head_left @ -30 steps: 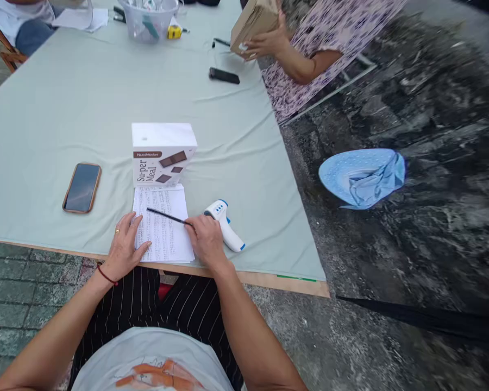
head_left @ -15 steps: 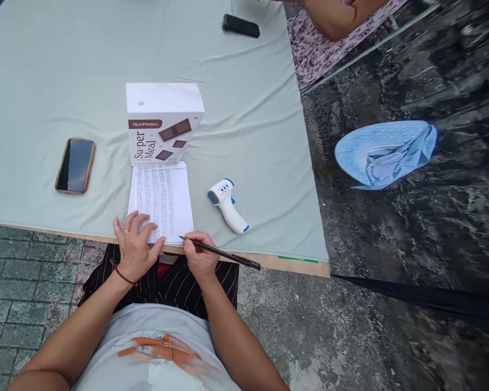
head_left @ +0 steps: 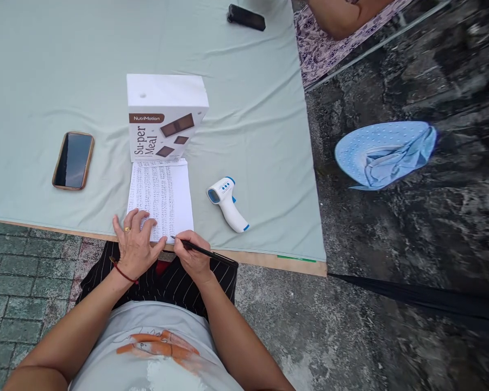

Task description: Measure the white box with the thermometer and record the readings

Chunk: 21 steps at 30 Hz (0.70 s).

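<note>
Pale green cloth [head_left: 85, 60] covers the table, its near edge running just in front of the person's body, with stone ground off to the right. On that ground lies a blue hat [head_left: 385, 155]; at the far right a co-worker's arm [head_left: 338, 19] shows beside the table.

Paper [head_left: 181, 195], dense with small marks, lies flat at the near edge, its long axis running near to far. Its far end meets the foot of a white box [head_left: 167, 119], which stands upright.

Right hand [head_left: 193, 255] is the one with the pen [head_left: 215, 255], pinched between thumb and forefinger, the other fingers curled beneath. From those fingertips the point reaches left and slightly far, over the near edge of the paper; the shaft slants back to the right and near, past the table edge. Pen and paper thus lie crosswise. Whether the point touches the sheet, I cannot tell.

Left hand [head_left: 136, 247] rests on the near left corner of the paper, fingers spread and bent, pinching nothing. Its thumb sits just left of the pen's point.

Well to the left lies a phone [head_left: 73, 161]; right of the paper, a thermometer [head_left: 228, 206], nearer the right hand than the left.
</note>
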### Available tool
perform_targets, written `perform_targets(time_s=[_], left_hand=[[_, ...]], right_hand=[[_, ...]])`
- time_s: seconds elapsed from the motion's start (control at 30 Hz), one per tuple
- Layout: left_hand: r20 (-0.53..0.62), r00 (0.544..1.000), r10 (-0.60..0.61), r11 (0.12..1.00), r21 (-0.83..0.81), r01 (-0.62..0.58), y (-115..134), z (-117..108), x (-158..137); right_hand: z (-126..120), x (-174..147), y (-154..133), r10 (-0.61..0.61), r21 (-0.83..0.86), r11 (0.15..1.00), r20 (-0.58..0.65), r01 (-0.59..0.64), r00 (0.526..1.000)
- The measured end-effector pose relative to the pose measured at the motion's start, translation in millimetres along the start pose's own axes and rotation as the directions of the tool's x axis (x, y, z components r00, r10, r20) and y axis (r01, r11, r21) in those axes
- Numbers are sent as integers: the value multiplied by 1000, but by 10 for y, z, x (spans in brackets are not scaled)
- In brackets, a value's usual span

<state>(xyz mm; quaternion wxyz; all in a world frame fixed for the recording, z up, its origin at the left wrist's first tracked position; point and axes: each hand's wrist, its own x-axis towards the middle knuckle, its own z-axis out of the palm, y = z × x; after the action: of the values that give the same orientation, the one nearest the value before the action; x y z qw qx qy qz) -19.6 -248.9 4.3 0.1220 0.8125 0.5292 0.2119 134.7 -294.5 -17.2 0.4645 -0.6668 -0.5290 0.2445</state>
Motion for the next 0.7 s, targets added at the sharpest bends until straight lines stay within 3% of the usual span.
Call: perform_targets(time_s=[0.7], left_hand=[[8, 1000, -17, 999, -40, 17, 3, -1, 1]], right_hand=[[1, 1, 26, -33, -21, 999, 19, 34, 999]])
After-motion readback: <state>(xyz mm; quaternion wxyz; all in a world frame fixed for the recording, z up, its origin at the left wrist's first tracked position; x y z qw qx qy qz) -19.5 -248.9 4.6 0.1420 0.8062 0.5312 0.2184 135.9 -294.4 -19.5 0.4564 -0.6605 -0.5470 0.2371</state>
